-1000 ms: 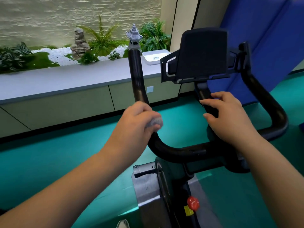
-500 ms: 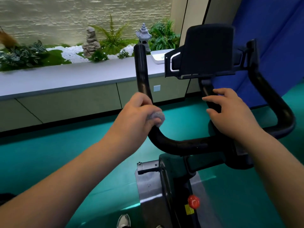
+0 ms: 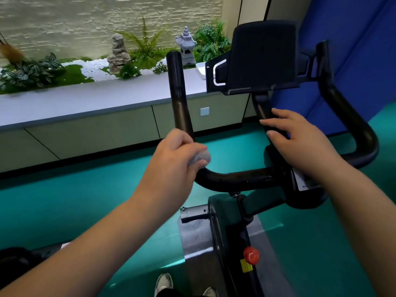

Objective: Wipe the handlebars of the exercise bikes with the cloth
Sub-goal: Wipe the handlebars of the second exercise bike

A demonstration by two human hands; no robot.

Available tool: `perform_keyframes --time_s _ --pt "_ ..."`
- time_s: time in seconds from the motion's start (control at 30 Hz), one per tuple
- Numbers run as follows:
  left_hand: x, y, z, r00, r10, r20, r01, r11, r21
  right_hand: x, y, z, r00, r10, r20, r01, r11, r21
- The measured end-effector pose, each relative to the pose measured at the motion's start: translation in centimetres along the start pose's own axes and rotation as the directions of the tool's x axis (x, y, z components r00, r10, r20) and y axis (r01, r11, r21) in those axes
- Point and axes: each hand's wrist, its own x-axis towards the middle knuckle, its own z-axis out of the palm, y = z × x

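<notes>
Head view: my left hand (image 3: 171, 159) is curled tight round the cloth (image 3: 200, 157) — a grey wad pinched against the handlebar (image 3: 235, 179) at the bend where its left upright meets the crossbar. Right hand (image 3: 300, 142) lies w/ fingers straight & relaxed on the centre post under the console (image 3: 263, 54), holding nothing. Red knob (image 3: 251, 255) sits low on the frame — my shoes (image 3: 164, 284) show at the bottom edge.
</notes>
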Motion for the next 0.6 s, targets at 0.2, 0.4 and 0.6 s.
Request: perform_keyframes --time_s 0.2,0.4,0.6 --pt "0.2 0.1 -0.9 0.994 0.060 0.093 -0.064 0.997 0.035 -0.3 0.4 -0.1 1.000 -0.009 0.004 0.008 0.999 0.031" --pt "-1.1 2.3 0.7 0.971 0.215 0.104 -0.227 0.966 0.120 -0.3 0.5 -0.1 1.000 0.004 -0.004 -0.004 0.999 0.038" --pt "0.4 2.8 0.7 0.949 0.242 0.204 -0.273 0.952 0.140 -0.5 0.8 0.1 1.000 -0.003 -0.009 0.003 0.999 0.043"
